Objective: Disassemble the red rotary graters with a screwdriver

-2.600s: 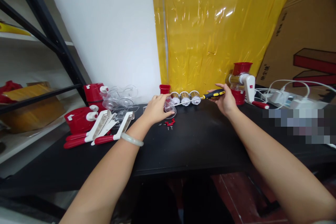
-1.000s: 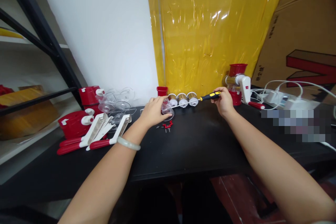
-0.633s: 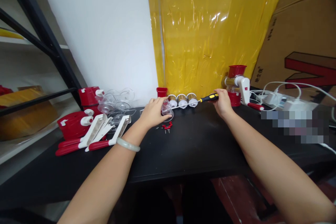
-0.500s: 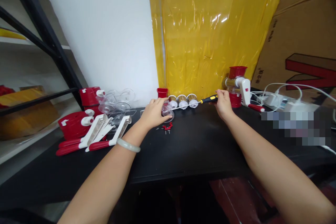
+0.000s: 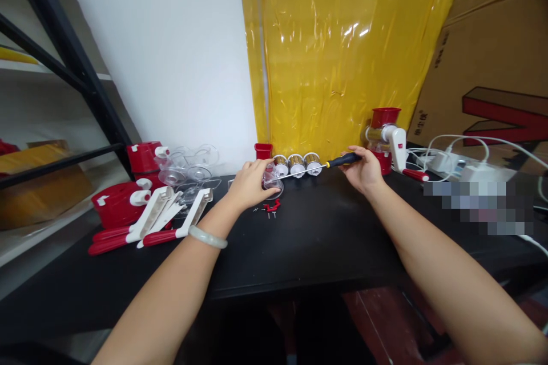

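Observation:
My left hand (image 5: 252,182) is closed around a clear plastic housing (image 5: 272,187) on the black table. A screwdriver (image 5: 343,159) with a dark blue and yellow handle lies almost level, its handle in the fingers of my right hand (image 5: 365,170). Its long metal shaft reaches left to the clear housing by my left fingertips; the tip's exact contact is too small to tell. Small red plastic parts (image 5: 272,206) and several tiny screws (image 5: 272,215) lie just in front of the housing. Behind it stand a red hopper piece (image 5: 263,151) and three metal grater drums (image 5: 297,165) in a row.
An assembled red and white rotary grater (image 5: 385,140) stands at the right, beside a power strip (image 5: 464,165) with white cables. To the left are red bases (image 5: 117,205), white crank handles with red grips (image 5: 160,236) and clear housings (image 5: 192,162). A yellow plastic sheet (image 5: 342,57) hangs behind.
My right hand has shifted its grip on the screwdriver handle, its fingers now looser and more spread, and the handle has turned. My left hand stays on the clear housing.

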